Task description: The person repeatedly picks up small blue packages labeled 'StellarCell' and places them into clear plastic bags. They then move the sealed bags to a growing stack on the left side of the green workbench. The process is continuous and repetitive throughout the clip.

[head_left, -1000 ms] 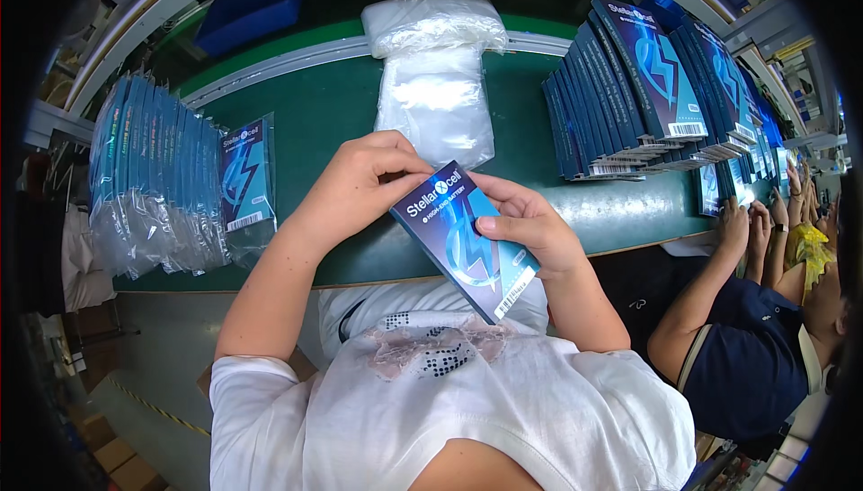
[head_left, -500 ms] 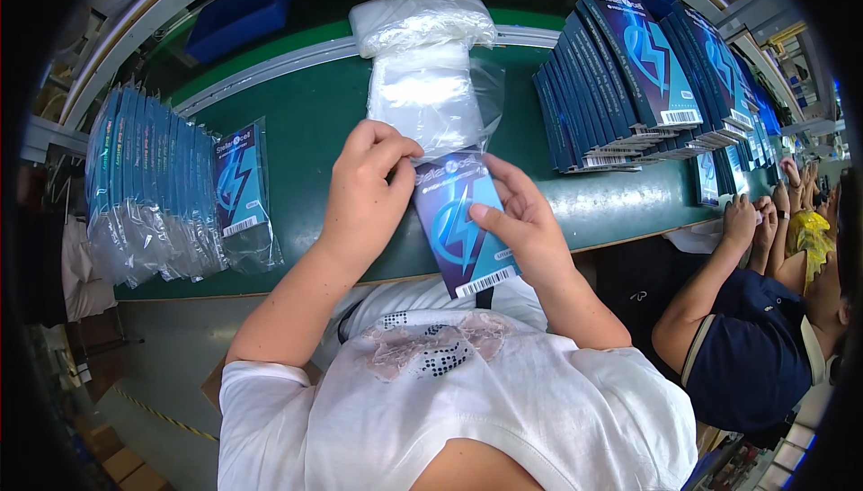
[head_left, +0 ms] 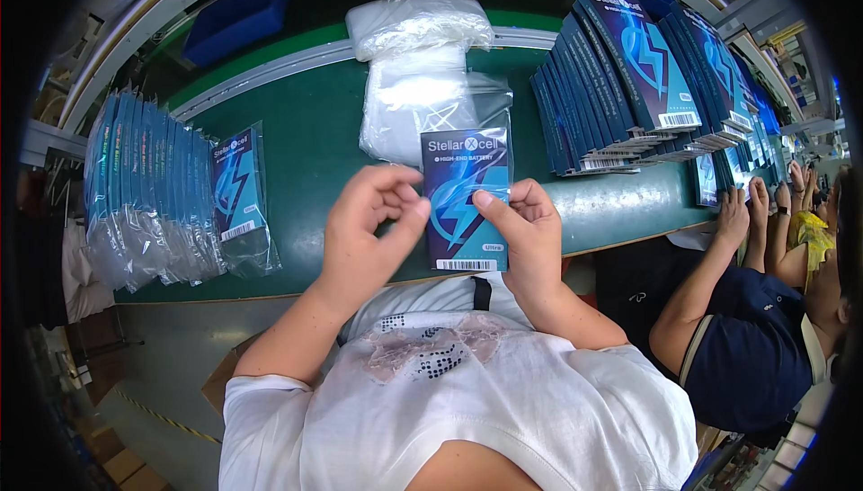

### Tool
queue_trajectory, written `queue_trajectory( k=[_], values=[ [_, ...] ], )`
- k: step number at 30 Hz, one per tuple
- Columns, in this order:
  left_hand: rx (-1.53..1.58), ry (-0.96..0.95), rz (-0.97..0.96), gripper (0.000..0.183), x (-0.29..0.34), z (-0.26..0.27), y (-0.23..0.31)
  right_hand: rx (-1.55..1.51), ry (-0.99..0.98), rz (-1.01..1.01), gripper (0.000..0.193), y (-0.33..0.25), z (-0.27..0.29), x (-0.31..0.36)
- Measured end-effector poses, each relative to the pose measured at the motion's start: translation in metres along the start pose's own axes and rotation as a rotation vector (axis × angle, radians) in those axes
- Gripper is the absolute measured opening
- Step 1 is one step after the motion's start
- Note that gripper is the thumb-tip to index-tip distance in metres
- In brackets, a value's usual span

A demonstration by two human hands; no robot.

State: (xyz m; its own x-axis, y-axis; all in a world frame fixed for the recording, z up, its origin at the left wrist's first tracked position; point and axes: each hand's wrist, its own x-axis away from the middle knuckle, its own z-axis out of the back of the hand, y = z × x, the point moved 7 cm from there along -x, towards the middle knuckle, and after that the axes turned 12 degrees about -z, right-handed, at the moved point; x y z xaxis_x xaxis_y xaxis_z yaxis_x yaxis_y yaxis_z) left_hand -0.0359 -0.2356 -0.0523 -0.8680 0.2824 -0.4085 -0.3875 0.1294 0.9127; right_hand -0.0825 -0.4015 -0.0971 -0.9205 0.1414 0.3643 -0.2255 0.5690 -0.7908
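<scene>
Two bare hands work at a green table (head_left: 315,266) in the head view. The right hand (head_left: 529,226) grips a blue box (head_left: 463,235) by its right side, thumb across the front. The left hand (head_left: 373,226) is loosely curled, its thumb tip at the box's left edge; I cannot tell whether it pinches anything. The box is held upright in front of the white shirt (head_left: 449,401), with a clear bag (head_left: 491,104) showing above its top and along its right side. Behind lies a pile of bags (head_left: 409,100). Bagged boxes (head_left: 153,158) stand at left, bare boxes (head_left: 589,86) at right, near a co-worker (head_left: 751,347).
</scene>
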Motion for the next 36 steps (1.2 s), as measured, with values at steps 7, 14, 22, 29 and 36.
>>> queue_trajectory(
  k=[7, 14, 22, 29, 36],
  values=[
    [0.579, 0.188, 0.446, 0.026, 0.006, -0.014, -0.023, 0.366, -0.174, -0.096, 0.035, 0.007, -0.02, 0.0],
    [0.587, 0.277, 0.416, 0.03, 0.001, -0.012, 0.001, 0.887, -0.265, 0.272, 0.083, -0.052, -0.055, 0.017],
    [0.528, -0.258, 0.536, 0.049, 0.023, -0.035, 0.007, 0.683, 0.045, 1.231, 0.028, -0.109, -0.056, 0.069],
    [0.869, -0.064, 0.853, 0.064, 0.043, -0.011, -0.026, 0.915, -0.729, 0.859, 0.036, -0.03, -0.13, 0.071],
    [0.29, 0.343, 0.118, 0.074, 0.001, 0.079, 0.046, 0.815, -0.907, 0.772, 0.042, -0.059, -0.124, 0.075]
  ],
)
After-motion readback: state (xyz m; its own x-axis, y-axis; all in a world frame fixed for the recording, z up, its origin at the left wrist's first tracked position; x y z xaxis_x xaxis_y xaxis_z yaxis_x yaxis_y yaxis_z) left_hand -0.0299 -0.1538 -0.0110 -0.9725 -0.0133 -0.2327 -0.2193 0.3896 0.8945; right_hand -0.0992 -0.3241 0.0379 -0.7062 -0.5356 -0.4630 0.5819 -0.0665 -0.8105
